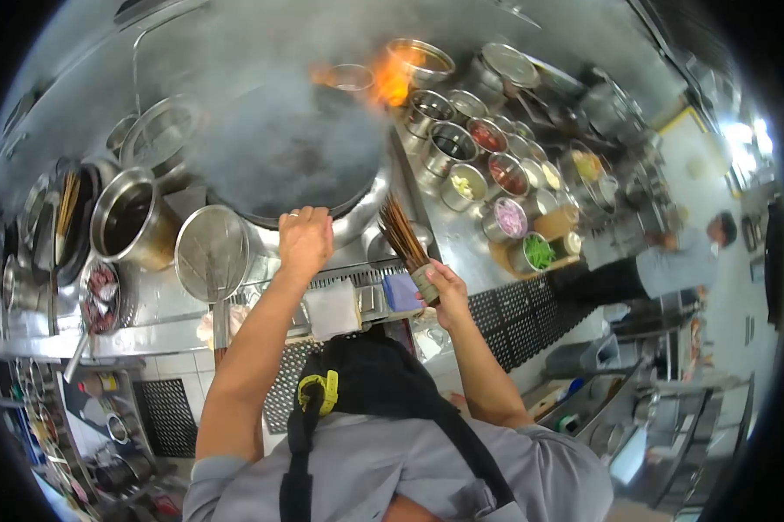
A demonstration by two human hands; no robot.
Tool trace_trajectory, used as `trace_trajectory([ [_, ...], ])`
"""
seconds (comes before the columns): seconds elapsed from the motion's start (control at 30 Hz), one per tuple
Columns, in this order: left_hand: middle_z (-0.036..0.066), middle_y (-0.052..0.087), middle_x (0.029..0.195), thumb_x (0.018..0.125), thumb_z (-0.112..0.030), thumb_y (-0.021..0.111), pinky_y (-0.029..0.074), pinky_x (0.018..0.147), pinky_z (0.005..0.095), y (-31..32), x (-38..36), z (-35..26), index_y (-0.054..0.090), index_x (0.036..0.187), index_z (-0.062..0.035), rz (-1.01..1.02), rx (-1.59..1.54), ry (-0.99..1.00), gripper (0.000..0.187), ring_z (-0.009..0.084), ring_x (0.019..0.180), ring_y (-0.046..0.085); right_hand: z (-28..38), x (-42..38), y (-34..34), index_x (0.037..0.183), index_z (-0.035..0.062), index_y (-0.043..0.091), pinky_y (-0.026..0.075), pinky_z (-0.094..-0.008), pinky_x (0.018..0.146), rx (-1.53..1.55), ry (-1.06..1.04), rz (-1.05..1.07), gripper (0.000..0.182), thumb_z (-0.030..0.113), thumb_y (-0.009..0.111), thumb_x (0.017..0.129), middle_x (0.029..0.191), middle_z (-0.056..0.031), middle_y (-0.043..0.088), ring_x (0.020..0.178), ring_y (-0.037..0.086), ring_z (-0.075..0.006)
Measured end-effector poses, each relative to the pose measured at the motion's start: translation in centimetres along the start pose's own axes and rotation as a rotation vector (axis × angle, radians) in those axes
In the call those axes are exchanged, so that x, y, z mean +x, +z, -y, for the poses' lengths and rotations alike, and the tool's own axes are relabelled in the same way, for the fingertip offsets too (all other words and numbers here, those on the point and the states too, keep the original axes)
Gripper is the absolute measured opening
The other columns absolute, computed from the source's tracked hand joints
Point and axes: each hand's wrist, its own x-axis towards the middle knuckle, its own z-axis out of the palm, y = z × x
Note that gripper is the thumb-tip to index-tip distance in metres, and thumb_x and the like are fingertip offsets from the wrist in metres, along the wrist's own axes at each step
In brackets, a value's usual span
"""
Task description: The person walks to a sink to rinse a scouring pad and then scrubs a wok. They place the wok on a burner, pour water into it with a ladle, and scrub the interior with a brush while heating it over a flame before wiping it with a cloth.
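Observation:
My left hand (305, 237) is closed on the near edge of a large dark wok (261, 209), which sits on the stove under thick smoke. Most of the wok's inside is hidden by that smoke. In my right hand (445, 294) is a bamboo wok brush (403, 237), gripped by its bound end, with the bristles pointing up toward the stove. The brush is to the right of the wok, apart from it. A round mesh strainer (211, 250) lies left of my left forearm.
Orange flames (392, 80) rise behind the wok. Several metal containers of ingredients, including chopped greens (539, 252) and sliced onion (510, 217), line the right counter. A deep pot (124, 217) of dark liquid stands at left. Another person (683, 261) stands far right.

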Motion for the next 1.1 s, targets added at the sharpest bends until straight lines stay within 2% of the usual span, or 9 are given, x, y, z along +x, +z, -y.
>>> trace_trajectory([
  [0.13,0.018,0.067,0.098,0.085,-0.018,0.065,0.046,0.087,0.046,-1.2,-1.5,-4.8,0.067,0.108,-0.0024,-0.043,-0.169,0.036,0.027,0.0347,0.094,0.063,0.8,-1.6,1.8,0.139,0.0009,0.048,0.054,-0.0302,0.059,-0.044,-0.229,-0.04,0.058,0.018,0.072,0.089,0.107,-0.0102,0.068,0.076,0.067,-0.0174],
  [0.2,0.016,0.065,0.105,0.087,-0.022,0.067,0.048,0.081,0.0412,-1.3,-3.4,-8.8,0.06,0.119,0.0032,0.375,-0.536,-0.28,0.041,0.0291,0.089,0.063,0.2,-1.9,2.8,0.142,-0.0004,0.046,0.054,-0.0315,0.08,-0.174,-0.414,0.045,0.061,0.015,0.072,0.089,0.119,-0.0123,0.064,0.095,0.065,-0.0173],
  [0.27,0.016,0.064,0.111,0.09,-0.032,0.069,0.05,0.084,0.0365,-0.1,-4.7,-12.0,0.047,0.132,0.0063,0.496,-1.124,-0.7,0.061,0.0241,0.098,0.062,0.7,-3.1,3.6,0.141,-0.0005,0.048,0.051,-0.033,0.091,-0.353,-0.62,0.179,0.06,0.018,0.072,0.089,0.131,-0.0136,0.06,0.106,0.063,-0.0178],
  [0.33,0.014,0.062,0.114,0.088,-0.038,0.072,0.048,0.091,0.034,1.9,-5.8,-12.3,0.039,0.138,0.0057,0.365,-1.039,-0.708,0.074,0.0197,0.103,0.06,3.1,-5.0,1.4,0.14,0.0028,0.051,0.048,-0.0346,0.096,-0.391,-0.425,0.433,0.058,0.023,0.072,0.09,0.136,-0.0151,0.058,0.11,0.063,-0.0194],
  [0.43,0.017,0.062,0.118,0.084,-0.038,0.075,0.049,0.092,0.0353,1.8,-7.6,-11.6,0.045,0.133,0.0055,0.397,-1.02,-0.824,0.072,0.023,0.106,0.06,0.3,-3.5,-9.0,0.135,0.0064,0.056,0.05,-0.0388,0.095,-0.905,-0.798,0.105,0.063,0.033,0.077,0.081,0.128,-0.0197,0.062,0.108,0.066,-0.0332],
  [0.6,0.018,0.067,0.105,0.081,-0.034,0.074,0.052,0.082,0.0366,1.4,-10.2,-12.6,0.052,0.126,0.0061,0.534,-0.88,-0.976,0.064,0.0259,0.09,0.065,-7.4,-5.7,-19.8,0.116,0.0008,0.059,0.051,-0.0475,0.076,-1.094,-0.006,0.067,0.048,0.03,0.074,0.08,0.092,-0.0232,0.068,0.088,0.067,-0.0376],
  [0.7,0.019,0.066,0.105,0.081,-0.034,0.073,0.052,0.08,0.0367,3.1,-10.9,-14.5,0.053,0.123,0.0065,0.444,-0.794,-1.04,0.062,0.026,0.089,0.066,-8.5,-5.6,-19.6,0.103,-0.0003,0.06,0.046,-0.0331,0.065,-0.881,-0.161,0.038,0.027,0.018,0.071,0.086,0.075,-0.0085,0.06,0.068,0.054,-0.0183],
  [0.93,0.03,0.067,0.105,0.077,-0.046,0.068,0.049,0.092,0.045,8.8,-8.5,-16.3,0.056,0.117,0.0091,0.567,-0.408,-0.842,0.069,0.043,0.102,0.065,-2.3,-6.4,-16.1,0.102,0.0016,0.062,0.047,-0.0293,0.064,-0.678,-0.303,0.053,0.022,0.015,0.07,0.087,0.077,-0.0048,0.061,0.069,0.055,-0.0127],
  [1.1,0.035,0.064,0.109,0.082,-0.05,0.062,0.048,0.098,0.0456,16.0,-7.4,-15.5,0.051,0.122,0.0136,0.87,-0.151,-0.709,0.076,0.0452,0.113,0.06,4.3,-6.7,-12.6,0.129,0.0011,0.054,0.048,-0.0281,0.058,-0.427,-0.141,0.27,0.045,0.013,0.069,0.088,0.082,-0.0045,0.062,0.065,0.056,-0.0107],
])
